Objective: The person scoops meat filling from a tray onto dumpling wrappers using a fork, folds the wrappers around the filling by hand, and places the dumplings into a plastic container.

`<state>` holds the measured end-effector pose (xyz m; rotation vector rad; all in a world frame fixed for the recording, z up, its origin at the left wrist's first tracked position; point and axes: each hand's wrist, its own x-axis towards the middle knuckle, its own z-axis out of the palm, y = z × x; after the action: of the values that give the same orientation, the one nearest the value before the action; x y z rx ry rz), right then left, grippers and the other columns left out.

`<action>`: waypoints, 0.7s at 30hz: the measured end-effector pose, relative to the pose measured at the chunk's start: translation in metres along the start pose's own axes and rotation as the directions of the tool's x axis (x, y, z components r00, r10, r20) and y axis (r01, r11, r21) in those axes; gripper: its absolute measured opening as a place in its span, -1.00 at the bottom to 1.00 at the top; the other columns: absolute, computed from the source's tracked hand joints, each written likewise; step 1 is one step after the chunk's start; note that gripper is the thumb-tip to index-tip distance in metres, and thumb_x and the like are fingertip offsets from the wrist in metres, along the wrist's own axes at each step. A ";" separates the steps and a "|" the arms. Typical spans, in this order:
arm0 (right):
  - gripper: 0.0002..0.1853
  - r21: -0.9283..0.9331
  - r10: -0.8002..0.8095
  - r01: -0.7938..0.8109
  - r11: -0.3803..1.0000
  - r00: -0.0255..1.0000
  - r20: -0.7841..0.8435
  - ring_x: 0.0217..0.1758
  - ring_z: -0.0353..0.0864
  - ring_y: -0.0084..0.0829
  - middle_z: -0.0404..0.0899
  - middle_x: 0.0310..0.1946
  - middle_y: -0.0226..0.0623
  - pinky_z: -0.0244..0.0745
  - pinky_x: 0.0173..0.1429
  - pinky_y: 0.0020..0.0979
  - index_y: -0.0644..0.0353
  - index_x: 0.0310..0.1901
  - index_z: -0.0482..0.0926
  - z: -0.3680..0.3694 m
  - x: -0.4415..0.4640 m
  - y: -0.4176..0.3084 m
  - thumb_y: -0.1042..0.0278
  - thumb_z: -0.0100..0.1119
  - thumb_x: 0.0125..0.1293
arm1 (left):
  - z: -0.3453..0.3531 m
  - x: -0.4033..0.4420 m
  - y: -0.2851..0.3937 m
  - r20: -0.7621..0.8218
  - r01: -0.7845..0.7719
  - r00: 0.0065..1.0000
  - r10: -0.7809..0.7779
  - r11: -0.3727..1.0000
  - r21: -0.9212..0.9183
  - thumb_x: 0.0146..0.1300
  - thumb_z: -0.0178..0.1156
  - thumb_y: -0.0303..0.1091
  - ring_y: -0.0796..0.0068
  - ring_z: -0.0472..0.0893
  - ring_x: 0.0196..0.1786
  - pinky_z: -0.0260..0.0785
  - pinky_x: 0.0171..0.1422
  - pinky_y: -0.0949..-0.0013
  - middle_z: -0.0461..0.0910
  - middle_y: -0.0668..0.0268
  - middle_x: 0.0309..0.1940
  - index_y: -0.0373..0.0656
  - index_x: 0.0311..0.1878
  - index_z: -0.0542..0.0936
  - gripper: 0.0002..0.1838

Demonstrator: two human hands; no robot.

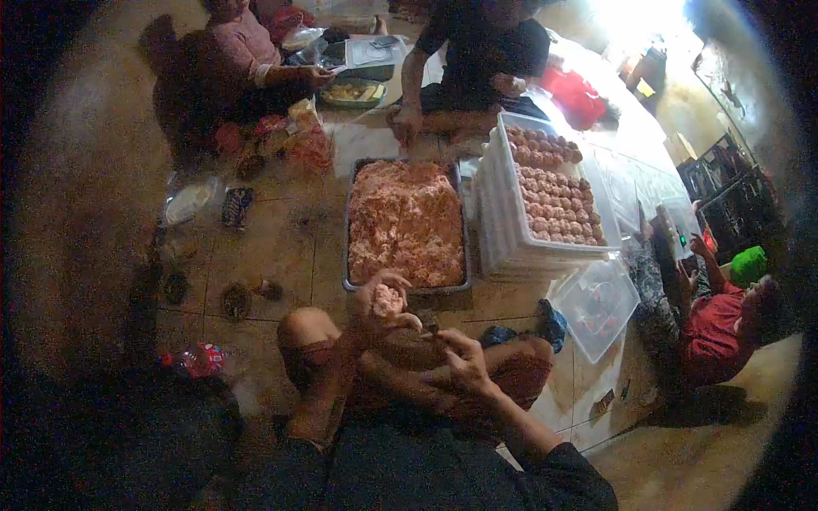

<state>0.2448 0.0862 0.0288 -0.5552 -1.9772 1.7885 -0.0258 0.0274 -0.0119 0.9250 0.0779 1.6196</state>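
My left hand [371, 317] is cupped round a lump of pink minced mixture [388, 300], just over the near edge of the tray. In my right hand [465, 361] is a small dark tool [429, 322], its end close to the left hand's fingertips; its exact shape is unclear. Both hands are above my crossed legs. The dark rectangular tray [468, 277] in front of me holds a large mass of the same mixture. To its right, a stack of clear plastic containers [503, 243] has rows of round balls [558, 200] in the top one.
A transparent lid [594, 308] lies right of my knee. Across the tray sits a person in black [486, 51]. Another person [243, 51] sits at the upper left, and one in red [720, 336] at the right. A red-labelled bottle [203, 359] lies at the left.
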 end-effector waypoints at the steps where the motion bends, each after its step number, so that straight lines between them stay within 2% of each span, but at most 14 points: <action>1: -0.64 0.108 -0.020 0.017 0.994 0.999 0.034 0.05 0.62 -0.35 0.64 -0.04 -0.22 0.45 0.20 -0.42 0.31 0.11 0.62 0.002 0.000 0.014 0.70 0.15 0.28 | -0.034 -0.003 -0.015 0.086 0.178 0.977 -0.193 0.972 0.155 0.03 0.62 -0.23 0.49 0.68 -0.12 0.59 0.01 0.42 0.66 0.20 -0.06 -0.31 0.08 0.59 -0.40; 2: -0.65 0.020 -0.030 0.028 0.999 0.996 0.088 0.12 0.58 -0.38 0.57 0.05 -0.13 0.47 0.16 -0.39 0.39 0.12 0.57 0.008 -0.001 0.019 0.73 0.02 0.32 | -0.068 -0.007 -0.031 0.136 0.333 0.911 -0.389 0.889 0.316 0.03 0.62 -0.23 0.52 0.66 -0.19 0.58 -0.05 0.44 0.66 0.26 -0.14 -0.27 0.04 0.60 -0.43; 3: -0.65 0.021 -0.028 0.027 0.999 0.996 0.085 0.12 0.58 -0.38 0.57 0.05 -0.13 0.47 0.16 -0.39 0.39 0.12 0.57 0.016 0.001 0.015 0.73 0.02 0.32 | -0.041 -0.014 -0.046 -0.127 0.357 0.933 -0.336 0.908 0.222 0.02 0.63 -0.23 0.53 0.66 -0.19 0.59 -0.05 0.43 0.66 0.27 -0.15 -0.26 0.03 0.60 -0.43; 4: -0.65 -0.071 -0.067 0.068 0.995 0.998 0.011 0.13 0.58 -0.37 0.57 0.04 -0.13 0.47 0.16 -0.40 0.39 0.12 0.57 0.023 0.004 0.005 0.72 0.02 0.32 | -0.014 -0.019 -0.055 -0.389 0.387 0.872 -0.297 0.905 0.176 0.01 0.64 -0.22 0.53 0.66 -0.19 0.59 -0.05 0.42 0.66 0.28 -0.16 -0.25 0.02 0.60 -0.44; 6: -0.68 -0.347 -0.164 0.133 0.928 0.985 -0.060 0.12 0.61 -0.34 0.58 0.01 -0.13 0.48 0.15 -0.43 0.38 0.09 0.59 0.026 0.010 -0.008 0.71 0.05 0.33 | 0.008 -0.023 -0.061 -0.667 0.525 0.676 -0.314 0.840 0.136 -0.02 0.65 -0.22 0.54 0.66 -0.19 0.59 -0.05 0.39 0.67 0.30 -0.19 -0.22 0.00 0.60 -0.44; 9: -0.70 -0.235 -0.012 -0.012 0.972 0.995 -0.101 0.09 0.63 -0.32 0.61 -0.01 -0.14 0.51 0.14 -0.42 0.36 0.09 0.61 0.006 0.003 -0.009 0.69 0.05 0.36 | -0.004 -0.003 -0.010 -0.835 0.905 0.096 -0.542 0.397 -0.154 -0.05 0.67 -0.21 0.54 0.66 -0.19 0.60 -0.05 0.36 0.67 0.33 -0.22 -0.18 -0.03 0.60 -0.44; 10: -0.72 -0.255 -0.028 -0.007 0.967 0.991 -0.132 0.05 0.65 -0.34 0.63 -0.03 -0.16 0.53 0.13 -0.41 0.37 0.06 0.63 0.004 0.002 -0.018 0.67 0.05 0.39 | -0.011 -0.009 0.002 -0.379 0.727 0.626 -0.682 0.686 -0.034 -0.06 0.67 -0.23 0.53 0.68 -0.19 0.60 -0.04 0.36 0.68 0.32 -0.20 -0.19 -0.03 0.60 -0.44; 11: -0.72 -0.255 -0.026 -0.008 0.967 0.991 -0.129 0.05 0.65 -0.34 0.63 -0.03 -0.16 0.53 0.13 -0.41 0.37 0.06 0.63 0.001 0.000 -0.015 0.67 0.05 0.39 | -0.012 -0.017 0.005 -0.124 0.572 0.809 -0.575 0.818 -0.063 -0.07 0.67 -0.23 0.53 0.67 -0.20 0.60 -0.06 0.37 0.68 0.32 -0.20 -0.20 -0.03 0.60 -0.44; 12: -0.65 -0.167 0.007 -0.019 0.986 0.997 -0.071 0.06 0.63 -0.30 0.62 -0.04 -0.16 0.51 0.15 -0.40 0.35 0.08 0.62 -0.001 -0.005 -0.009 0.70 0.08 0.26 | -0.011 -0.025 0.001 -0.079 0.474 0.876 -0.476 0.879 -0.049 -0.07 0.67 -0.24 0.53 0.67 -0.22 0.59 -0.07 0.38 0.68 0.32 -0.20 -0.20 -0.03 0.60 -0.43; 14: -0.57 -0.081 0.032 -0.033 0.996 0.999 -0.010 0.07 0.62 -0.27 0.61 -0.06 -0.15 0.49 0.18 -0.39 0.33 0.09 0.61 0.004 -0.010 0.004 0.73 0.11 0.14 | -0.003 -0.033 -0.015 -0.233 0.384 0.902 -0.362 0.922 0.056 -0.09 0.67 -0.24 0.54 0.67 -0.24 0.58 -0.10 0.40 0.68 0.32 -0.20 -0.22 -0.04 0.61 -0.43; 17: -0.74 0.030 -0.058 0.060 0.998 0.997 -0.056 0.06 0.63 -0.38 0.63 -0.05 -0.20 0.55 0.11 -0.37 0.34 0.08 0.61 0.035 -0.004 0.027 0.61 0.09 0.39 | 0.007 -0.038 -0.053 -0.517 0.426 0.803 -0.296 0.892 0.151 -0.11 0.67 -0.25 0.54 0.67 -0.27 0.57 -0.15 0.43 0.69 0.31 -0.20 -0.23 -0.04 0.61 -0.42; 18: -0.74 0.201 0.078 -0.056 0.978 0.992 -0.101 0.06 0.63 -0.36 0.63 -0.06 -0.20 0.56 0.10 -0.35 0.33 0.07 0.59 0.044 0.001 0.035 0.58 0.11 0.38 | 0.008 -0.038 -0.065 -0.563 0.442 0.776 -0.283 0.881 0.167 -0.12 0.67 -0.25 0.54 0.66 -0.28 0.56 -0.16 0.44 0.69 0.31 -0.20 -0.24 -0.04 0.61 -0.41; 19: -0.74 0.005 -0.007 0.008 1.000 0.995 -0.097 0.04 0.64 -0.34 0.62 -0.08 -0.18 0.56 0.08 -0.34 0.31 0.07 0.58 0.039 0.004 0.018 0.55 0.13 0.37 | 0.004 -0.037 -0.070 -0.578 0.458 0.765 -0.284 0.871 0.178 -0.13 0.67 -0.25 0.54 0.66 -0.29 0.56 -0.17 0.45 0.69 0.31 -0.20 -0.25 -0.04 0.61 -0.41; 21: -0.74 -0.389 -0.177 0.130 0.912 0.981 -0.086 -0.01 0.66 -0.29 0.62 -0.11 -0.15 0.56 0.05 -0.31 0.27 0.06 0.56 0.030 0.010 -0.023 0.50 0.18 0.35 | -0.040 -0.034 -0.064 -0.372 0.497 0.844 -0.387 0.824 0.270 -0.14 0.68 -0.26 0.55 0.66 -0.31 0.55 -0.20 0.47 0.69 0.31 -0.19 -0.26 -0.05 0.61 -0.40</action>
<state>0.2188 0.0644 0.0498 -0.5900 -2.2286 1.2496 0.0009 0.0338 -0.0894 0.8396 0.7774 1.3017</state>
